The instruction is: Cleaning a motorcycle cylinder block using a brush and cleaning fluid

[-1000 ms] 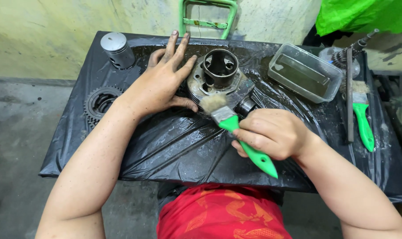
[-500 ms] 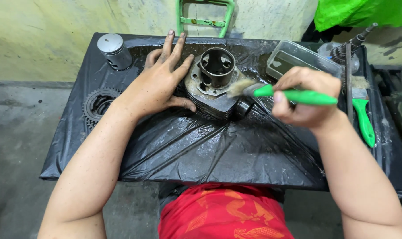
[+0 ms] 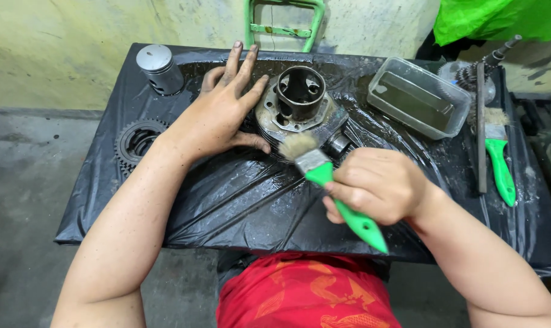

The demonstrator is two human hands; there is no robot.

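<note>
Here is the engine cylinder [image 3: 298, 106], sitting upright near the middle of the table [image 3: 227, 200], which is draped in wet black plastic sheeting. The left hand [image 3: 217, 115] lies flat against the cylinder's left flank, fingers spread, open palm pressing rather than clutching, and that looks like the right idea: a firm brace so the part cannot skate on the slick plastic. The right hand [image 3: 378, 185] is just in front of the cylinder and to its right, its grip closed around the green handle of the paintbrush [image 3: 324, 173], whose pale bristles sit at the cylinder's front edge, touching or all but touching the finned base.

To do this brushing well, I would say short strokes from the bore outward, working the bristles into the fins and around the small fitting at the cylinder's front right, with the handle held low so the tips do the work. The left fingers should stay off the rim, clear of the bristles.

Around the cylinder: a silver piston [image 3: 160, 68] stands well to its left at the far corner, a toothed sprocket [image 3: 136, 143] lies at the left edge, a clear plastic tray [image 3: 418, 97] with dark liquid sits just to the right, and beyond that a second green brush [image 3: 499, 155] lies beside a long metal file [image 3: 480, 127].
</note>
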